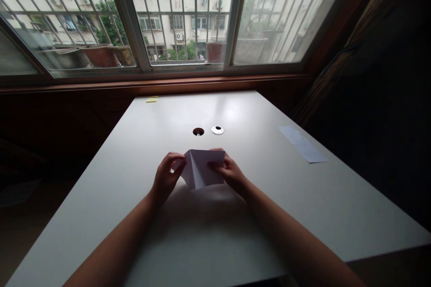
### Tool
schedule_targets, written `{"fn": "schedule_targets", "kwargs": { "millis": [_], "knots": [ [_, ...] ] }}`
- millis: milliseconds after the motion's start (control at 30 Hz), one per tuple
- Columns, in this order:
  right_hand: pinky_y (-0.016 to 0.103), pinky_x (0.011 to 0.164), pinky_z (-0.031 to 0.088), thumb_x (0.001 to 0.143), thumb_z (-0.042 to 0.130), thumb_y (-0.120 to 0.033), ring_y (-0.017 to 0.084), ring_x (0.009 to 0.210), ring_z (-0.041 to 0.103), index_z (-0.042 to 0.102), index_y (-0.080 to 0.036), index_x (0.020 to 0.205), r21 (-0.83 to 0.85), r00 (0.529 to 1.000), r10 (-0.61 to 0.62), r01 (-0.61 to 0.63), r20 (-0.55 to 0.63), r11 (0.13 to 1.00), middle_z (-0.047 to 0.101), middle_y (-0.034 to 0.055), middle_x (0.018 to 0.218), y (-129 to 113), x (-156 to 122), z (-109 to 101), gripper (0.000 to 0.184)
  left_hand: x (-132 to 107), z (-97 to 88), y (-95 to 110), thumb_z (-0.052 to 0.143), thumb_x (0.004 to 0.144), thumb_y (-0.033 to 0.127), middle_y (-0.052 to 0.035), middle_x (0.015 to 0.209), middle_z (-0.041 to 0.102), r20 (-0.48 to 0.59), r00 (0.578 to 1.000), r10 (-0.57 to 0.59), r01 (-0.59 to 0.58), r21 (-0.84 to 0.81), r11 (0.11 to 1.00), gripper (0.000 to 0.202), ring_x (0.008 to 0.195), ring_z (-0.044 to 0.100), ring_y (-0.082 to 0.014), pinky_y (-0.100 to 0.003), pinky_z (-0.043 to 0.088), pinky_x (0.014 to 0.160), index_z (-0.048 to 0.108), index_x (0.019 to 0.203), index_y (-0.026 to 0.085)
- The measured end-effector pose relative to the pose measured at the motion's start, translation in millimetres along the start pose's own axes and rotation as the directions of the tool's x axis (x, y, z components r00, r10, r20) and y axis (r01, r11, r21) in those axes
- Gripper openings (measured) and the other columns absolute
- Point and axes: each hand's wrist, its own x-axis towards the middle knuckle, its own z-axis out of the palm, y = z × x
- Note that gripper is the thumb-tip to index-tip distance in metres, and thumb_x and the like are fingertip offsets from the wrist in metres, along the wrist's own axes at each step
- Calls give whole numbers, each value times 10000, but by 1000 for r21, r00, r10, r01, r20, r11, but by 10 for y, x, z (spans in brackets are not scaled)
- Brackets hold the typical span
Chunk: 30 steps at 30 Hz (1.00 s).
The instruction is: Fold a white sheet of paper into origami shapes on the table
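Between my hands is a creased sheet of paper [205,168], pale lilac in this light, held up above the white table [161,242]. A vertical fold runs down it left of its middle, and the two panels stand at an angle to each other. At the left edge, my left hand [166,175] pinches the paper between thumb and fingers. My right hand [231,172] grips the right panel, thumb on the near face and fingers mostly hidden behind it. Under the paper and hands a soft shadow falls on the table.
A strip of paper [303,145] lies near the table's right edge. Beyond my hands are a round cable hole [198,132] and its loose round cover [217,130]. A yellow sticker [151,99] marks the far left corner. A barred window [185,18] stands behind the table.
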Motion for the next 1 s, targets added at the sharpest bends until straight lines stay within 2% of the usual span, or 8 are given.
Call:
{"fn": "schedule_targets", "kwargs": {
  "millis": [133, 267, 467, 633, 800, 867, 1000],
  "knots": [
    [390, 911, 516, 827, 707, -433, 245, 1100, 581, 718, -224, 964, -157, 992, -128, 129, 15, 979, 558, 89, 1251, -77, -13, -2, 250, -32, -37, 28, 618, 910, 268, -48, 1028, 630, -113, 988, 103, -83, 163, 983, 212, 966, 632, -186, -343, 530, 853, 574, 1116, 245],
    [403, 906, 517, 837, 714, -360, 227, 1033, 606, 715, -234, 943, -316, 955, -294, 273, -20, 909, 597, 86, 1142, -118, -16, -12, 165, -33, -90, 69, 612, 910, 201, -38, 995, 652, -104, 962, 252, -209, 311, 927, 155, 956, 643, -180, -348, 538, 858, 621, 1059, 244],
    [393, 803, 540, 834, 713, -226, 215, 924, 618, 683, -264, 1039, -513, 840, -540, 446, -42, 734, 633, 65, 991, -131, -37, -78, 211, 6, -131, 85, 631, 887, 130, -41, 1010, 670, -117, 905, 409, -319, 449, 834, 198, 982, 640, -184, -378, 540, 884, 639, 1054, 236],
    [391, 760, 539, 813, 727, -156, 213, 888, 602, 681, -292, 1066, -641, 753, -658, 503, -5, 580, 669, 47, 942, -163, -54, -103, 291, 13, -140, 91, 658, 852, 82, -40, 1009, 682, -77, 883, 463, -374, 480, 794, 274, 1003, 637, -194, -399, 539, 904, 649, 1071, 247],
    [392, 763, 527, 784, 750, -112, 210, 881, 587, 665, -304, 1135, -737, 665, -747, 504, 0, 449, 680, 46, 974, -225, -88, -137, 409, 14, -144, 86, 673, 834, 59, -36, 1015, 691, -64, 873, 484, -394, 491, 777, 310, 1017, 635, -198, -409, 540, 913, 659, 1076, 252],
    [374, 747, 524, 792, 737, -91, 203, 875, 576, 677, -305, 1109, -755, 661, -750, 501, 18, 423, 681, 43, 983, -231, -95, -156, 388, 16, -143, 82, 675, 833, 59, -35, 1008, 691, -72, 870, 488, -397, 486, 779, 305, 1014, 636, -197, -407, 543, 909, 661, 1070, 251],
    [352, 732, 518, 817, 712, -87, 192, 851, 562, 691, -288, 1057, -749, 694, -717, 510, 68, 422, 690, 35, 944, -201, -78, -168, 314, 17, -134, 84, 667, 843, 67, -33, 1006, 689, -74, 868, 491, -411, 447, 794, 294, 1009, 641, -191, -400, 552, 898, 663, 1069, 255]
  ]
}}
